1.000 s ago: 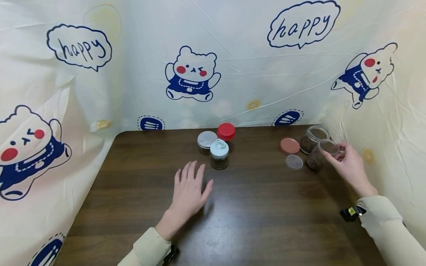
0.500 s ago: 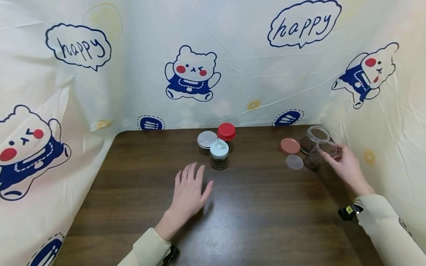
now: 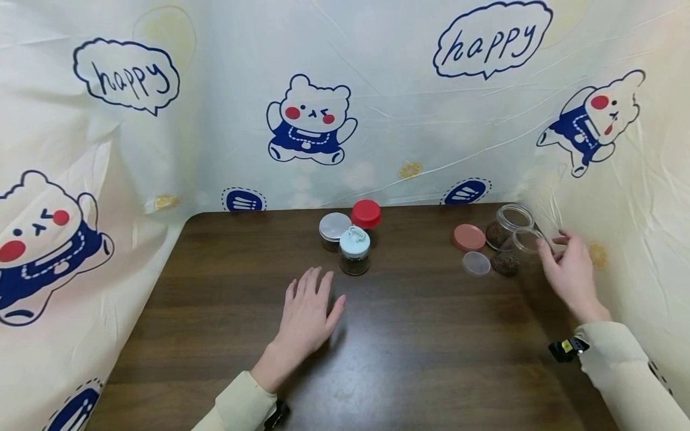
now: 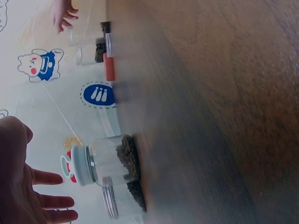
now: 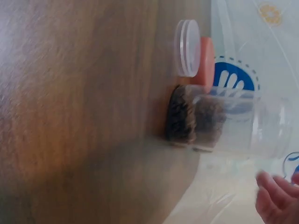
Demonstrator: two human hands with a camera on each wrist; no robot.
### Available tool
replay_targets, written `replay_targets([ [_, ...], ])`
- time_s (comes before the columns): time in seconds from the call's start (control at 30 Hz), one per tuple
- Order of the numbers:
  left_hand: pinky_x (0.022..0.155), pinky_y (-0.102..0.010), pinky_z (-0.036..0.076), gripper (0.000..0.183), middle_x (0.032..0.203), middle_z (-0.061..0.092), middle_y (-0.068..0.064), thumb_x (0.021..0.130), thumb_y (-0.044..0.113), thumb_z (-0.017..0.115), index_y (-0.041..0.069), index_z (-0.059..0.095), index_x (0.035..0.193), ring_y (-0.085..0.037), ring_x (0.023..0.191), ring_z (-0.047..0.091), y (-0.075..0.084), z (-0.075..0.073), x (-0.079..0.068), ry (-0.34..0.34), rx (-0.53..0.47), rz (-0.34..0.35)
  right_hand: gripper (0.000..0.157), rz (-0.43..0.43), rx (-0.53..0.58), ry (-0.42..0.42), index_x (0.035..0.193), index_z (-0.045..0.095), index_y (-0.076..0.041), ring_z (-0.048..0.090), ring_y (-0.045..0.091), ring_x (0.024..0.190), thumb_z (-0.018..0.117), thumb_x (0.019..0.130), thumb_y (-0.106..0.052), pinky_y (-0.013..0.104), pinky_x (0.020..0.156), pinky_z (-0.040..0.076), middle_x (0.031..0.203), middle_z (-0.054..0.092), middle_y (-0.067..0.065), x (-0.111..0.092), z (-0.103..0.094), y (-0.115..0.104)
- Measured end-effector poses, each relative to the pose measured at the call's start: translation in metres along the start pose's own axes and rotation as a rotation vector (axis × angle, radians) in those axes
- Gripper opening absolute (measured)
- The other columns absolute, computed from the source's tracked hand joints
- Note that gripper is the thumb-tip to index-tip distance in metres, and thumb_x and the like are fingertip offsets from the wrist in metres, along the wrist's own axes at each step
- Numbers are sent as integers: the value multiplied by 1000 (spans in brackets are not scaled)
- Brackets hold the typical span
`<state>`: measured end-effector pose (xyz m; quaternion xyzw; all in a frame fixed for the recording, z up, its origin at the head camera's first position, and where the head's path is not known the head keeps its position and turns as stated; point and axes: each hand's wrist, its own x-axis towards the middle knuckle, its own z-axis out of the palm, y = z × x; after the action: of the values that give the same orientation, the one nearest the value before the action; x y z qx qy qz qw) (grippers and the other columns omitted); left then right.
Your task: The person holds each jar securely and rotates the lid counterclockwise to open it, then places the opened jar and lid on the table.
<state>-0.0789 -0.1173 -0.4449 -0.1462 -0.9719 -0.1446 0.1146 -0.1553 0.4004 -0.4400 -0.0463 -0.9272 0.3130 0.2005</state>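
Front lidless jar (image 3: 516, 254): standing upright, to the right and near side of salmon lid (image 3: 468, 237), presumably to keep loose brown contents (image 5: 181, 116) settled at bottom. Noted clear lid (image 3: 477, 263) lying flat on near side of salmon lid, likely for stability beside open jar. Can see right hand (image 3: 571, 272) well right of salmon lid, fingers loose, apart from jar in right wrist view; left hand (image 3: 305, 308) well left of salmon lid, fingers extended, gripping nothing, probably idle.
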Motion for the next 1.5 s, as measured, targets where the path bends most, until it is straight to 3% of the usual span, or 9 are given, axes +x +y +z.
replay_targets([
  [0.07,111,-67,37,54,148,51,-24,105,43,53,5,56,144,-40,141,45,0,0,0,-5,-1,1,55,-15,-26,79,142,46,8,47,-6,79,57,103,-29,34,77,36,126,59,27,-3,1,-7],
  [0.13,111,-68,36,54,149,51,-24,105,43,53,5,56,144,-40,141,44,1,0,0,-8,-3,2,50,-62,-34,139,137,51,8,54,14,87,58,102,-26,42,79,37,122,59,27,-6,2,-17],
  [0.23,111,-68,36,54,149,51,-23,105,44,54,6,56,143,-40,142,44,1,0,-1,-9,0,2,43,-211,-26,200,129,55,13,52,44,98,59,98,-17,56,82,37,114,57,33,-9,6,-33],
  [0.33,111,-67,36,54,149,50,-23,105,44,54,6,56,143,-40,142,44,1,1,-1,-9,2,2,39,-337,2,197,123,57,15,49,54,104,62,95,-12,62,87,36,110,56,36,-13,11,-54],
  [0.6,112,-66,36,53,150,50,-23,105,43,54,6,56,144,-40,144,43,4,1,-1,-2,-3,11,37,-437,-33,17,123,62,10,55,48,114,69,93,-10,64,95,44,120,61,30,-34,27,-106],
  [1.03,112,-66,36,54,150,50,-23,105,44,54,8,56,145,-40,142,44,12,-1,-1,-18,8,26,37,-646,-65,-151,121,66,3,63,38,109,71,92,-20,56,92,52,118,65,20,-63,56,-164],
  [1.27,110,-64,38,51,146,53,-22,105,40,54,8,56,144,-40,137,47,14,1,-2,-1,17,67,37,-694,-76,-247,122,67,-2,67,28,100,73,93,-24,47,82,58,113,67,12,-82,78,-183],
  [1.5,108,-63,40,48,143,56,-20,105,39,54,9,57,142,-40,136,48,14,0,-3,18,21,83,37,-693,-80,-309,122,67,-3,68,25,99,72,95,-27,45,81,59,113,66,10,-85,89,-187],
])
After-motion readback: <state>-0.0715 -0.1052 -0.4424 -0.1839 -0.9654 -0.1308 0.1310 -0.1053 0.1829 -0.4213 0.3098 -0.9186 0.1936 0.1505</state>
